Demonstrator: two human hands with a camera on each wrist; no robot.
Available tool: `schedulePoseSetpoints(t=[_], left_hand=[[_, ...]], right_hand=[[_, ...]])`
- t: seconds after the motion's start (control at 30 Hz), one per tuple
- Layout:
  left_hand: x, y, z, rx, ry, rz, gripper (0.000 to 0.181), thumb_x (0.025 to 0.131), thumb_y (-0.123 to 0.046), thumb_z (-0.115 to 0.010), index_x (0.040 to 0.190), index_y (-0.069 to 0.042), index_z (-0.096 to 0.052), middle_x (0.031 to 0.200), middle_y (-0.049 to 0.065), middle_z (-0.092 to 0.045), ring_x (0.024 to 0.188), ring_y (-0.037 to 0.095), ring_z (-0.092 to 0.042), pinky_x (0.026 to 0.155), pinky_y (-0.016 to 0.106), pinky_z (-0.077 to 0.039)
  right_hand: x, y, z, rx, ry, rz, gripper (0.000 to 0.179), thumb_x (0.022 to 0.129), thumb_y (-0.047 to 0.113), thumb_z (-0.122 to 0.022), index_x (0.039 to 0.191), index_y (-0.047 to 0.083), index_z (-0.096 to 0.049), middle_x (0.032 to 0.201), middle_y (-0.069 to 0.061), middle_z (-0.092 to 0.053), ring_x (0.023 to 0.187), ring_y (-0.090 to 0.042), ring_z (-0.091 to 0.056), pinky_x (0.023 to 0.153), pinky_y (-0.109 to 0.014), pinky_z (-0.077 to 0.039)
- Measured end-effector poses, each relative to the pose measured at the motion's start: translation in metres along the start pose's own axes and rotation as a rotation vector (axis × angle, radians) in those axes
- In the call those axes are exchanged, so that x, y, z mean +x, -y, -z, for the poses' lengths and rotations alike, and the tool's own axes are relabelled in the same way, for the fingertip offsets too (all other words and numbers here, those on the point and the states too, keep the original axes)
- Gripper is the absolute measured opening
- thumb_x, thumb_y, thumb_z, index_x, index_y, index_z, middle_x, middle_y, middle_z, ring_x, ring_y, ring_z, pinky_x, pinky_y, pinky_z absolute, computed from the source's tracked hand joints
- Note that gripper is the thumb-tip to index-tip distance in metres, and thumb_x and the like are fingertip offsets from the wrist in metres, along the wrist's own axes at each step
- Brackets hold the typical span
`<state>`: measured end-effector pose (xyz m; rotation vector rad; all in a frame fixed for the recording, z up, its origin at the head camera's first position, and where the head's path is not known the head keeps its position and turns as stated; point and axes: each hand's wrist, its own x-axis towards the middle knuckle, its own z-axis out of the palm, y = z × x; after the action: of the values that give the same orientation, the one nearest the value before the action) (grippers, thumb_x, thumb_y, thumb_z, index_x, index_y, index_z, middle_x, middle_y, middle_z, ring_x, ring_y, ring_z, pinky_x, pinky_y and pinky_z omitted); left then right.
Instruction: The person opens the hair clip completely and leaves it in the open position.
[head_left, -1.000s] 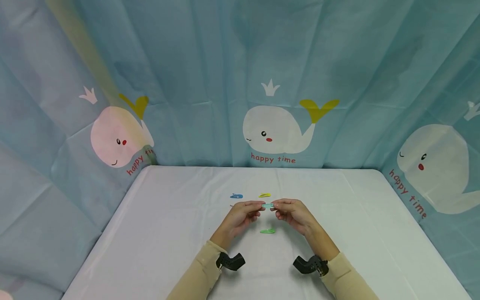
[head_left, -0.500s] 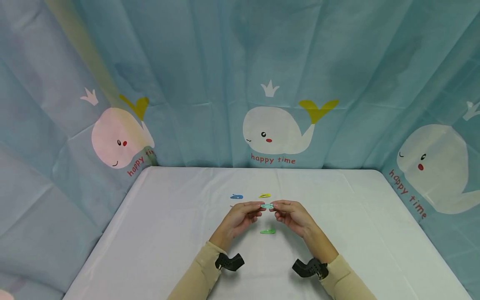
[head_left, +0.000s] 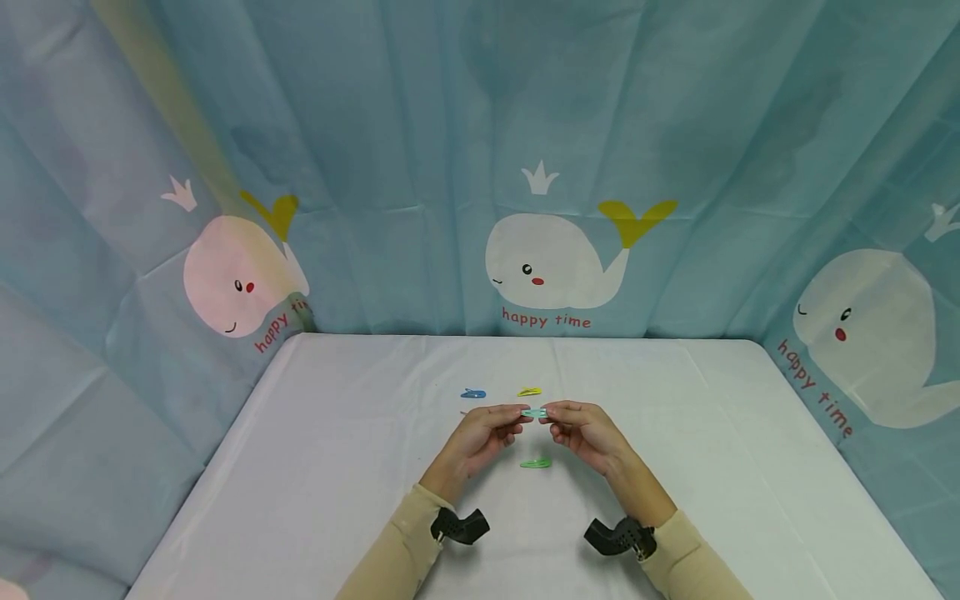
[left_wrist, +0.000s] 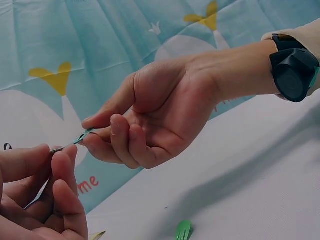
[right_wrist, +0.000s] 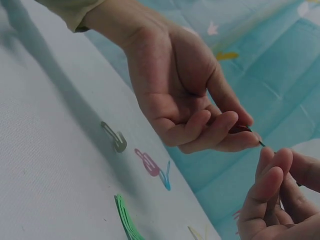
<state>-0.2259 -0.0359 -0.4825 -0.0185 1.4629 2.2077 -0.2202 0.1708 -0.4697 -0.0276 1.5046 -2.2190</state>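
Observation:
A small teal snap hair clip (head_left: pixel 534 412) is held above the table between two hands, one at each end. My left hand (head_left: pixel 483 435) pinches its left end with thumb and fingertips. The opposite end is pinched by my right hand (head_left: pixel 588 433) in the same way. In the left wrist view the clip (left_wrist: pixel 82 136) appears edge-on, its ends covered by fingers. Below the hands, one or more green hair clips (head_left: pixel 536 463) lie on the table. A blue hair clip (head_left: pixel 473 393) and a yellow hair clip (head_left: pixel 529 391) rest just beyond them.
In the right wrist view a greyish hair clip (right_wrist: pixel 114 137) and a pink hair clip (right_wrist: pixel 146 162) lie on the white tablecloth (head_left: pixel 337 467). A blue curtain (head_left: pixel 420 167) printed with whales hangs behind and beside the table. Each wrist wears a black camera mount (head_left: pixel 621 536).

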Motion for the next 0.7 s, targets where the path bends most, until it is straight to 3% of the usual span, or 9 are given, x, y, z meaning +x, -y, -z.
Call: schedulePoseSetpoints(t=[0.7], left_hand=[[0.0014,0.0014,-0.0001,0.015,-0.019,0.005,0.036,0.095,-0.008,-0.058,0.127,0.010,-0.057,0.085,-0.006,-0.073,0.070,0.004,-0.056,0.062,0.015,-0.045]], right_hand=[[-0.0001,-0.0009,-0.0019,-0.026,-0.025,0.006,0.016,0.096,0.004,-0.057,0.092,0.009,-0.071,0.082,0.002,-0.071,0.066,-0.005,-0.059,0.062,-0.018,-0.049]])
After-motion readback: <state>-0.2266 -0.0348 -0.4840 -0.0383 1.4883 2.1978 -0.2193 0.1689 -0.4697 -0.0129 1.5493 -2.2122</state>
